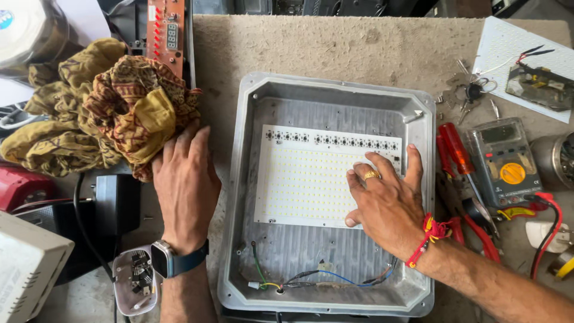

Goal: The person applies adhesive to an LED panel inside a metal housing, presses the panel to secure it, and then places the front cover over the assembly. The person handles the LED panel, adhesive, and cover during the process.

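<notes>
Grey metal lamp housing (239,197) lying open-side-up at the middle of the counter (335,45), rim intact all round. White LED board (305,179) seated flat on the ribbed floor of the housing, upper half, rows of small yellow emitters across its face and a strip of dark components along its top edge. Loose wires (323,276), green, yellow, blue and black, trailing along the lower floor of the housing, below the board. Right hand (385,200) open, palm down, fingers spread and pressed flat on the right part of the board; nothing gripped; gold ring on one finger, red thread at the wrist. Left hand (186,185) open, resting palm down on the counter just left of the housing, fingertips touching a crumpled yellow and brown patterned cloth (113,107); nothing gripped; dark smartwatch (162,258) at the wrist. Brown circuit board (166,33) with a row of red lights upright behind the cloth. To the right of the housing: red-handled screwdriver (457,149) and red-handled pliers (478,230) just beside the rim, grey multimeter (503,161) with yellow dial further right, bunch of keys (469,93) above, second white LED panel (508,51) at the far corner. Small white tray (134,278) of dark parts near the left wrist.
</notes>
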